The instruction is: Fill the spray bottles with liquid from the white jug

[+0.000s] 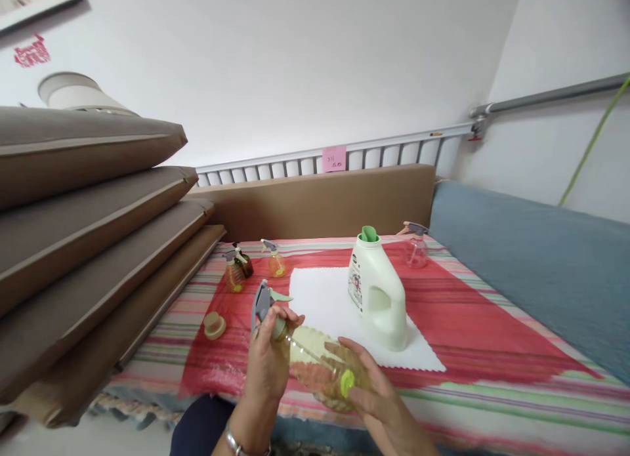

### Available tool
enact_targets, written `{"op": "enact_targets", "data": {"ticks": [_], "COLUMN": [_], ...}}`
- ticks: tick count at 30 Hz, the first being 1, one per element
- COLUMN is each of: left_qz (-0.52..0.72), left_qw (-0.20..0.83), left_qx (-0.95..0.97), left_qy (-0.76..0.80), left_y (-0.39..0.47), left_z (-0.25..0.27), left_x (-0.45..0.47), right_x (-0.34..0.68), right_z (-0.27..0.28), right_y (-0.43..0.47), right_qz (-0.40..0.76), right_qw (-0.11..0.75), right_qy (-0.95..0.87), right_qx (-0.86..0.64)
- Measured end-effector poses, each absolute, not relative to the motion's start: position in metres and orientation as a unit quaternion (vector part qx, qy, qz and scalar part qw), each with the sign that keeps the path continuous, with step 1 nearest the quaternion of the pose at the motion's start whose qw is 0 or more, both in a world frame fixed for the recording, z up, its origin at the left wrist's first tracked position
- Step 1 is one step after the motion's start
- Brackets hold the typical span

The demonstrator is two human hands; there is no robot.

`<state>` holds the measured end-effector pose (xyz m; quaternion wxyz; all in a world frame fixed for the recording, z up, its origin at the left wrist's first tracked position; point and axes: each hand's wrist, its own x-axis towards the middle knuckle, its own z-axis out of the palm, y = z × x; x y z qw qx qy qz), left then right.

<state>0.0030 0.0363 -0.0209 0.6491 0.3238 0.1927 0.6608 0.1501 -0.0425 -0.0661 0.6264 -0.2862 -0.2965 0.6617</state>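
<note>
The person is holding a clear spray bottle [315, 367] with both hands, low in the middle of the view. The bottle is lying on its side in the air, just above the near edge of the surface [492, 390]. The left hand [268, 364] is wrapping around the neck of the bottle, right under its grey spray top [260, 304], with the fingers closed on it. The right hand [377, 390] is cupping the fat bottom end of the bottle, with the fingers partly curled and touching it. A little yellow-green round piece [347, 382] is showing inside the bottle, near the right hand. A silver bracelet [236, 445] is sitting on the left wrist.

A striped cloth with a big red patch is covering the surface. A white cloth [325, 305] is lying on the red part, and a white jug [377, 295] with a green cap is standing on it, just behind the hands. A small round tan lid [214, 325] is lying to the left. Three small spray bottles [253, 264] are standing farther back on the left, close together. A pink spray bottle [416, 247] is standing at the back right. Brown cushions [88, 246] are piling up on the left side, and a blue cover [531, 266] is lying on the right.
</note>
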Motion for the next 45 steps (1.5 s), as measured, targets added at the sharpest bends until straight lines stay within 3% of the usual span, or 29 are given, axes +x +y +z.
{"op": "enact_targets", "data": {"ticks": [6, 9, 11, 15, 19, 24, 34, 40, 45], "left_qz": [0.673, 0.673, 0.669, 0.666, 0.661, 0.701, 0.784, 0.634, 0.571], "left_qw": [0.639, 0.633, 0.627, 0.618, 0.621, 0.602, 0.520, 0.574, 0.556], "left_qx": [0.289, 0.308, 0.326, 0.346, 0.350, 0.299, 0.219, 0.352, 0.436], "left_qy": [0.233, 0.228, 0.229, 0.234, 0.235, 0.238, 0.259, 0.380, 0.418], "left_y": [0.036, 0.035, 0.034, 0.033, 0.032, 0.044, 0.078, 0.079, 0.087], "left_z": [-0.020, -0.017, -0.017, -0.018, -0.017, -0.010, -0.001, -0.031, -0.048], "left_x": [0.006, 0.006, 0.006, 0.006, 0.008, -0.002, -0.042, -0.014, 0.007], "right_x": [0.150, 0.149, 0.148, 0.147, 0.143, 0.142, 0.174, 0.158, 0.142], "right_z": [-0.072, -0.077, -0.078, -0.074, -0.076, -0.083, -0.129, -0.115, -0.124], "right_y": [-0.042, -0.041, -0.041, -0.042, -0.039, -0.040, -0.020, 0.000, 0.024], "right_qz": [0.699, 0.803, 0.814, 0.747, 0.754, 0.617, 0.703, 0.686, 0.661], "right_qw": [0.610, 0.498, 0.474, 0.568, 0.564, 0.672, 0.659, 0.667, 0.644], "right_qy": [-0.276, -0.254, -0.259, -0.258, -0.238, -0.235, -0.073, -0.149, -0.247], "right_qx": [-0.250, -0.205, -0.216, -0.227, -0.238, -0.337, -0.259, -0.249, -0.295]}}
